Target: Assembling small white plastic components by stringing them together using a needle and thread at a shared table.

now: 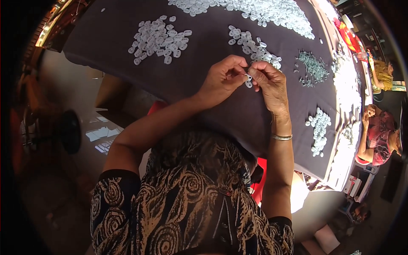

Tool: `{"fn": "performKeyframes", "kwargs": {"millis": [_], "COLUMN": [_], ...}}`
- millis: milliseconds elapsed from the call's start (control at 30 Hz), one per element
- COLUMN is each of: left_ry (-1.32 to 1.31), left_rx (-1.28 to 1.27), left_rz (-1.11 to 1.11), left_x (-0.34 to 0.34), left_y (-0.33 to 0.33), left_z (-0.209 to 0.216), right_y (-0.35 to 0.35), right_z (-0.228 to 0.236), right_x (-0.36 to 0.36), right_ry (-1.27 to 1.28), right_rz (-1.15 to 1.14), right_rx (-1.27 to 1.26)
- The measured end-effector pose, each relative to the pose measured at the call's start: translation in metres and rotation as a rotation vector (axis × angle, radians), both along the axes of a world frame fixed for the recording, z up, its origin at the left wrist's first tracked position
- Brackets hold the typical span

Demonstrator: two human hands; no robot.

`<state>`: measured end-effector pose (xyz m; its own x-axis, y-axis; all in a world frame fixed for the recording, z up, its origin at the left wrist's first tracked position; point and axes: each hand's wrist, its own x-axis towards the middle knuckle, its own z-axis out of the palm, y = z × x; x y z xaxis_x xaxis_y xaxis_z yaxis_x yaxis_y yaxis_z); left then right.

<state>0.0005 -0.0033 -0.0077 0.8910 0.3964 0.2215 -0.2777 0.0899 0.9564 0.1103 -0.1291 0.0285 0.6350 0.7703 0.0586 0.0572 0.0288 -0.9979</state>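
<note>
My left hand (224,80) and my right hand (270,85) meet above the near part of the dark cloth, fingertips almost touching. Between them shows a small white oval plastic piece (249,84) with dark spots like holes. My right thumb and fingers pinch around it. The left thumb and forefinger are pressed together close beside it; what they hold is too small to make out. Just beyond the right hand spreads a loose heap of like white oval pieces (250,44). Over to its right is a pile of small greyish-green screw-like bits (314,68).
More white oval pieces lie in a left heap (159,40), a large far heap (255,9) and a small right cluster (319,129). The dark tablecloth (187,80) drops off near my body. A cardboard box (112,95) stands below left. Other people (380,136) sit along the right.
</note>
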Motion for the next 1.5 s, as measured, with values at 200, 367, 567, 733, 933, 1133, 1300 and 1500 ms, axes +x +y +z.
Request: {"fn": "performKeyframes", "kwargs": {"millis": [200,367,567,733,933,1133,1300,1500], "left_ry": [-0.018,-0.026,-0.007,-0.022,-0.023,-0.016,-0.029,-0.042], "left_rx": [0.031,0.035,0.061,0.05,0.054,0.062,0.069,0.072], "left_rz": [-0.017,-0.028,-0.034,-0.033,-0.033,-0.023,0.0,0.019], "left_x": [0.001,0.001,0.0,0.001,0.001,0.001,0.001,0.002], "left_y": [0.001,0.002,0.003,0.003,0.003,0.002,0.0,-0.001], "left_z": [0.002,0.001,0.002,0.0,-0.001,-0.002,-0.002,-0.007], "right_y": [-0.001,-0.001,-0.001,-0.002,-0.002,-0.002,-0.002,-0.001], "right_z": [0.002,0.001,0.002,0.003,0.004,0.001,0.0,-0.001], "right_x": [0.003,0.005,0.004,0.004,0.003,0.005,0.004,0.001], "right_ry": [-0.024,-0.011,-0.063,-0.056,-0.058,-0.097,-0.126,-0.149], "right_rz": [0.031,0.043,0.05,0.039,0.055,0.08,0.086,0.085], "right_rx": [-0.086,-0.075,-0.098,-0.088,-0.098,-0.099,-0.087,-0.127]}}
